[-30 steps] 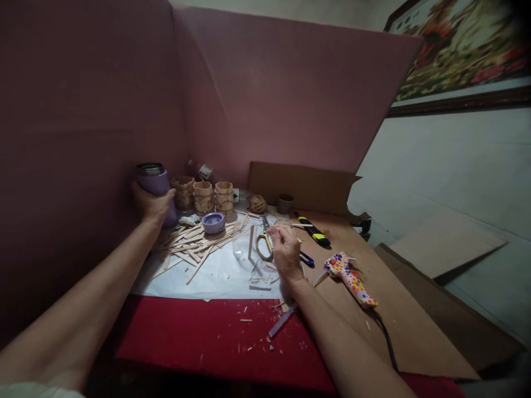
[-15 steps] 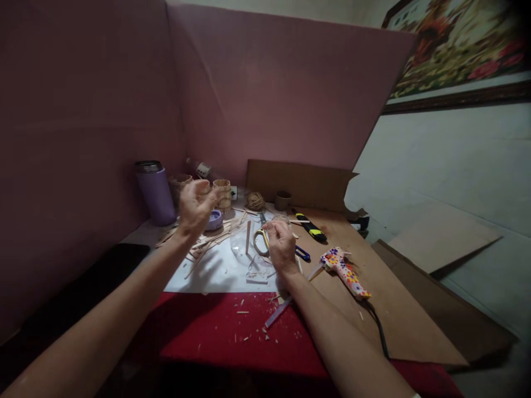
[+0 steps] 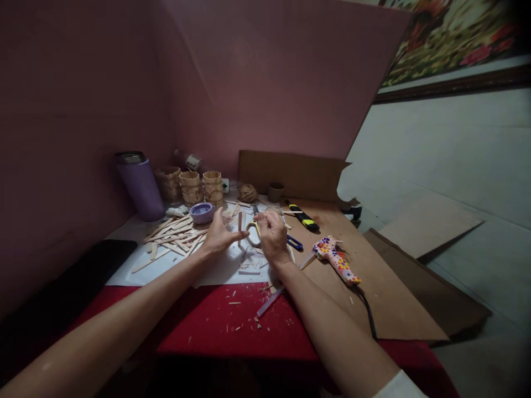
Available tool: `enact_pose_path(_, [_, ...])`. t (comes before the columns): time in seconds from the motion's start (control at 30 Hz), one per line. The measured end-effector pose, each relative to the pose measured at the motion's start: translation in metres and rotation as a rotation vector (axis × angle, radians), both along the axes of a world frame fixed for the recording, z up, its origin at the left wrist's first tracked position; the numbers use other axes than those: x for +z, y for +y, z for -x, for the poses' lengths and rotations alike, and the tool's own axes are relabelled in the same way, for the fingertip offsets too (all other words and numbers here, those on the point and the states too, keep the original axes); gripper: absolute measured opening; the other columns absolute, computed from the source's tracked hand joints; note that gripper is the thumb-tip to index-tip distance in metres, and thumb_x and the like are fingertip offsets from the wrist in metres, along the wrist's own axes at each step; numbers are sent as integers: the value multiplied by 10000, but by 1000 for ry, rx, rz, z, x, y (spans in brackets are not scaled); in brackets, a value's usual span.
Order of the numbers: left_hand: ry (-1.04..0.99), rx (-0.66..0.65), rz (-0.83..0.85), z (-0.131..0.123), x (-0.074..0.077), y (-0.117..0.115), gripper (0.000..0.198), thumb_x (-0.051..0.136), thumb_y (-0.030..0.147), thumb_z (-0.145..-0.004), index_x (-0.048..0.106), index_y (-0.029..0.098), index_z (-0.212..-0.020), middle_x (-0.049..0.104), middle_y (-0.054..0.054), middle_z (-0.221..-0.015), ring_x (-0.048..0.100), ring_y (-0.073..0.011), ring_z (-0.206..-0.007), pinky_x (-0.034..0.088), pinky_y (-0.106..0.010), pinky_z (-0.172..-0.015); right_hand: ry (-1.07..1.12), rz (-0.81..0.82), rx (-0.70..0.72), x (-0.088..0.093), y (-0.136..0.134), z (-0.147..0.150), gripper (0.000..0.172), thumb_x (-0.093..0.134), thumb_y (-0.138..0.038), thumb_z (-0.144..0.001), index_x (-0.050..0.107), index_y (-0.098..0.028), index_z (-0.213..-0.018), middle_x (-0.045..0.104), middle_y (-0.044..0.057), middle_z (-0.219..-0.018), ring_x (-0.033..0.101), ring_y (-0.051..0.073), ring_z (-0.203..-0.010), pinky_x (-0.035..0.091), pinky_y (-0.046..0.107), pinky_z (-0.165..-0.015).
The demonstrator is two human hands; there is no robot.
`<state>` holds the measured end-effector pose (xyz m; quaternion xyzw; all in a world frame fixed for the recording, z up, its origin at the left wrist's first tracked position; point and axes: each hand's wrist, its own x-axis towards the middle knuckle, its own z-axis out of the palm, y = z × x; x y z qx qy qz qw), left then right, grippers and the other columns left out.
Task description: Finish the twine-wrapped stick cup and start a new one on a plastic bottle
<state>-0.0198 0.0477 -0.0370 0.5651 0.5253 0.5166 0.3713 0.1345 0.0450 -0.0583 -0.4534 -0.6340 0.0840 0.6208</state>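
Observation:
My left hand [image 3: 220, 235] is low over the white sheet, thumb and fingers spread around a clear plastic piece that bears an upright wooden stick [image 3: 239, 228]. Whether the fingers touch the plastic, I cannot tell. Closed fingers on my right hand [image 3: 271, 235] pinch something; a thin pale stick [image 3: 292, 211] juts out to the right beside them. Yellow-handled scissors [image 3: 252, 234] lie between the hands. Left of my left hand are a pile of wooden sticks [image 3: 174, 235] and a purple lid [image 3: 201, 212].
Behind stand a purple tumbler [image 3: 141, 185], wooden cups [image 3: 213, 188], a twine ball [image 3: 248, 192] and a small brown pot [image 3: 276, 192]. On the cardboard [image 3: 373, 298] at right lie a yellow-black cutter [image 3: 305, 217] and a flowered glue gun [image 3: 337, 260] with its cord.
My left hand has come down and right, from above the sticks to the clear plastic piece. My right hand stays closed in nearly the same place. The view has shifted slightly.

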Motion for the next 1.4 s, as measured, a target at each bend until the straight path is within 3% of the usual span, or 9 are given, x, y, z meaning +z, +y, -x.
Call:
enact_pose_path(0.17, [-253,-43,23,1,5,-1,952,984,274,-346,519,122,-1164,672,-152,-1094,648,-325,-1098,494,-447,-974,36,-1,23,5,-4,0,364,457,-458,-974,667,-215,-803,678,75,-868,595,233,-897,456,389,-837])
enact_pose_path(0.27, [-483,-248,151,3,15,-11,655,933,326,-522,574,143,-1039,696,-92,-940,699,-253,-869,567,-398,-787,110,22,143,11,-11,0,376,474,-518,-967,682,-208,-1013,691,90,-1043,610,235,-1003,474,374,-851])
enact_pose_path(0.4, [-690,-478,367,4,19,-25,435,818,365,-713,599,156,-1025,705,-92,-876,717,-251,-767,600,-407,-692,119,43,358,17,-18,1,603,501,-682,-903,597,-238,-1300,612,117,-1348,561,275,-1228,455,431,-984])
enact_pose_path(0.57, [-721,-606,419,4,11,-33,361,747,381,-801,579,183,-1051,726,-98,-861,729,-250,-703,609,-412,-675,73,150,584,19,-18,-1,858,533,-810,-793,451,-297,-1475,436,96,-1565,399,310,-1436,340,513,-1149])
enact_pose_path(0.77, [-665,-653,472,-1,5,-40,368,729,401,-822,594,167,-1072,717,-100,-792,698,-204,-630,592,-344,-631,252,315,656,15,-11,3,735,553,-792,-797,655,-222,-1249,664,105,-1330,584,285,-1269,401,452,-1125])
enact_pose_path(0.9, [-635,-636,482,-4,2,-43,376,771,369,-797,605,176,-1073,714,-85,-817,686,-179,-636,573,-298,-602,486,351,656,16,-9,12,600,717,-715,-704,695,-238,-1068,763,38,-972,700,219,-924,536,365,-872])
enact_pose_path(1.1, [-572,-669,413,-12,-1,-45,465,818,409,-754,597,188,-1098,699,-62,-840,675,-175,-612,503,-258,-504,737,393,589,21,-11,22,480,827,-598,-606,672,-198,-819,628,-47,-626,536,106,-551,438,248,-554])
enact_pose_path(1.23, [-573,-619,434,-17,-3,-46,497,840,458,-715,602,165,-1038,680,-50,-772,649,-168,-566,485,-253,-465,786,435,521,22,-10,24,446,844,-562,-581,613,-188,-653,532,-67,-530,446,83,-489,362,239,-491])
enact_pose_path(1.4, [-579,-581,392,-21,-5,-46,531,847,485,-694,614,161,-1044,691,-59,-808,641,-161,-571,484,-254,-464,776,391,531,24,-10,25,384,837,-493,-590,601,-192,-623,506,-76,-516,420,75,-493,344,235,-495])
